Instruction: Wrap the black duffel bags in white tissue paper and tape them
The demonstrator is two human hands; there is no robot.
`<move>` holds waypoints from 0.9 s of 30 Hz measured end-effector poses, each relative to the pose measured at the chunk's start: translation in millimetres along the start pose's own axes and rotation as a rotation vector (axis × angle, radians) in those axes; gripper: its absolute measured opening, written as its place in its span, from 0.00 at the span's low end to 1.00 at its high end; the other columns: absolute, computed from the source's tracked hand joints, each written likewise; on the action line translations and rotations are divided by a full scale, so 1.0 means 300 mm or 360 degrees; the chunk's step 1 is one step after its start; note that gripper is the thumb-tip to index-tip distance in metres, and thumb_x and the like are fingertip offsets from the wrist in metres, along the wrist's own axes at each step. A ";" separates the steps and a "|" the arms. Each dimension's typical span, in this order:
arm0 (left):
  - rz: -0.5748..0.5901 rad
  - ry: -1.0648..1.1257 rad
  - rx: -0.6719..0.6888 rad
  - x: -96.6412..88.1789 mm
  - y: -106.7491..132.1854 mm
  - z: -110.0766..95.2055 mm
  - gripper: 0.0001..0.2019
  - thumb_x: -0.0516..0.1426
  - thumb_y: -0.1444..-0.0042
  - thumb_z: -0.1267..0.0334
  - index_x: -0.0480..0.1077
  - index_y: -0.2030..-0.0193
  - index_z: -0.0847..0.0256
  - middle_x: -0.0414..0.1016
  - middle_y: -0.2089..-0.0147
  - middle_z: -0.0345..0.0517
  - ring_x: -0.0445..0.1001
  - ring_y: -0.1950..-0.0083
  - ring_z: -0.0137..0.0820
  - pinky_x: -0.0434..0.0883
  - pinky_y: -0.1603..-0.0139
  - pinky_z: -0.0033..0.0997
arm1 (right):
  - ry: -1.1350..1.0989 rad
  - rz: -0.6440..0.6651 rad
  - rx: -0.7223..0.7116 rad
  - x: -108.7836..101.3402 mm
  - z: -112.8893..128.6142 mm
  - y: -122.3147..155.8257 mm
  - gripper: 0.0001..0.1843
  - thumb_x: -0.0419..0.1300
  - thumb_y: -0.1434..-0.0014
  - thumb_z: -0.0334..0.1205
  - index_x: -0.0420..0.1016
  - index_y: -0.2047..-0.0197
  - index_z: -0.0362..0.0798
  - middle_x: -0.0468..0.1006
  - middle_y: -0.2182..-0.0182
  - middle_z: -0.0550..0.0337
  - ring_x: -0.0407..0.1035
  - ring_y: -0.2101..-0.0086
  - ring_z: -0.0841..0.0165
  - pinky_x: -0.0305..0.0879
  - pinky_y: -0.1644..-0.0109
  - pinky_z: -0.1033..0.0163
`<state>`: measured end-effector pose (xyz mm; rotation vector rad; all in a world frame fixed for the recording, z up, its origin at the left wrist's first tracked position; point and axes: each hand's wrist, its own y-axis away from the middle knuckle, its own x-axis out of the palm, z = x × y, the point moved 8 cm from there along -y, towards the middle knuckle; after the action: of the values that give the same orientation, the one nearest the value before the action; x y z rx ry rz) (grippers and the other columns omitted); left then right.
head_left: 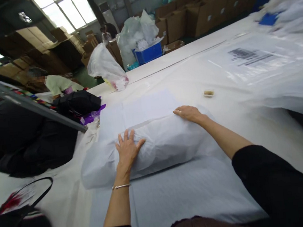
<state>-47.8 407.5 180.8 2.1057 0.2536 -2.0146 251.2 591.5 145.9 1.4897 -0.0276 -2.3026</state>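
Observation:
A puffy white wrapped bundle (pixel 168 144) lies on the white table (pixel 191 76) in front of me, on a sheet of thin white paper (pixel 177 194). My left hand (pixel 127 149) rests flat on the bundle's left part, fingers spread. My right hand (pixel 188 113) lies flat on its far right edge, fingers stretched out along the folded paper flap (pixel 145 108). Neither hand holds anything.
Clear plastic bags with a printed label (pixel 254 58) lie at the right. A small tan object (pixel 208 93) sits beyond the bundle. Dark garments (pixel 26 142) pile at the left, a black bag (pixel 77 102) behind them. A person (pixel 57 84) works at the far left. Cardboard boxes (pixel 197 17) and a blue bin (pixel 148 52) stand behind the table.

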 end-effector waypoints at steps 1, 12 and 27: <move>0.0004 -0.0019 0.0000 0.000 -0.004 0.001 0.35 0.52 0.37 0.39 0.59 0.29 0.57 0.51 0.25 0.59 0.47 0.27 0.67 0.58 0.37 0.75 | -0.0024 -0.0077 0.0077 -0.035 -0.077 0.014 0.25 0.50 0.34 0.56 0.78 0.46 0.52 0.77 0.44 0.50 0.69 0.45 0.53 0.60 0.41 0.50; 0.0018 -0.0069 0.0031 0.014 -0.034 0.017 0.36 0.48 0.36 0.39 0.58 0.28 0.59 0.50 0.25 0.58 0.47 0.27 0.67 0.59 0.37 0.72 | -0.0651 -0.0136 0.0823 0.021 -0.829 0.466 0.20 0.56 0.39 0.47 0.81 0.60 0.39 0.83 0.63 0.46 0.75 0.62 0.62 0.69 0.60 0.61; -0.0006 -0.0118 0.0040 0.039 -0.052 0.046 0.36 0.49 0.38 0.40 0.59 0.29 0.58 0.51 0.25 0.57 0.48 0.27 0.65 0.59 0.36 0.70 | -0.1398 -0.0332 0.0800 0.274 -0.779 0.454 0.15 0.63 0.54 0.50 0.74 0.74 0.46 0.75 0.78 0.60 0.65 0.75 0.70 0.62 0.70 0.65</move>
<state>-64.8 418.4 168.2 2.0416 0.2213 -2.1033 470.7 483.8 3.9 0.5357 -0.7633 -3.0875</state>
